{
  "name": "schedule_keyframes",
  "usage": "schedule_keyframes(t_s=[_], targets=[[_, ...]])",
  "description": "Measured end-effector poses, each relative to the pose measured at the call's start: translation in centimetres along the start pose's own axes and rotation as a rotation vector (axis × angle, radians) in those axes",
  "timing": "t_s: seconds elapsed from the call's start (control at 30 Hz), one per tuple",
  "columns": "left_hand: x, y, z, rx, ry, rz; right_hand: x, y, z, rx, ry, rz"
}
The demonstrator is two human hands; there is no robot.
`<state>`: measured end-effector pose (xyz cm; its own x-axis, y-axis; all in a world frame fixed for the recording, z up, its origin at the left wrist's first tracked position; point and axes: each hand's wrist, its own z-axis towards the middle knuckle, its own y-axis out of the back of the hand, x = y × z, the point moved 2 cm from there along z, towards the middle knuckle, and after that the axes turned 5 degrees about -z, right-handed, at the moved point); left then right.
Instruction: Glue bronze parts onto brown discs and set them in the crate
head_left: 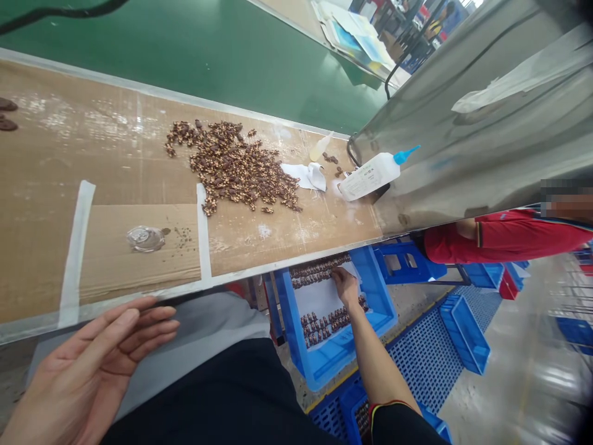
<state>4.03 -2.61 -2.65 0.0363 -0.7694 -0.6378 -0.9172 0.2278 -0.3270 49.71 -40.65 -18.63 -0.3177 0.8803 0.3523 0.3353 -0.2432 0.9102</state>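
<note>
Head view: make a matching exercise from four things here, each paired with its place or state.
Column one:
1. brown parts
2. bottle
3. right hand
4. left hand

Column two:
A. reaching into the blue crate
B. heaped on the bench
C. open and empty, below the bench edge
D. lying on its side by the steel housing

Pairs: 1-B, 2-D, 3-A, 4-C

Right grip [345, 285] touches the white sheet [319, 300] of brown parts [324, 324] in a blue crate [331, 363]; left grip [102, 358] hovers, palm up.
</note>
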Motion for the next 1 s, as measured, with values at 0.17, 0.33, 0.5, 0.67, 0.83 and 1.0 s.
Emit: schedule_keyframes(t_s=[0.17, 0.33, 0.5, 0.67, 0.83, 1.0], targets=[[0.0, -0.2, 0.2, -0.026, -0.093, 0.003, 1.6, 0.3, -0.6, -0.064, 0.006, 0.048], [-0.6, -0.5, -0.1, -0.042, -0.061, -0.014, 5.6, 3.2, -2.6, -0.301, 0.03, 0.152], [-1.2, -0.4, -0.5, -0.054, -0.051, -0.019, 15.2, 8.1, -5.9, -0.595, 0.107, 0.302], [-1.2, 0.1, -0.5, 0.018, -0.058, 0.011, 31.4, 9.8, -4.4, -0.262, 0.564, 0.368], [-3.3, 4.5, -2.2, -0.114, -0.266, 0.071, 39.2, 9.1, -0.8, -0.117, 0.666, 0.208], [-9.5, 11.2, -6.8, -0.525, -0.738, 0.116, 37.3, 8.9, -0.3, -0.107, 0.743, 0.158]])
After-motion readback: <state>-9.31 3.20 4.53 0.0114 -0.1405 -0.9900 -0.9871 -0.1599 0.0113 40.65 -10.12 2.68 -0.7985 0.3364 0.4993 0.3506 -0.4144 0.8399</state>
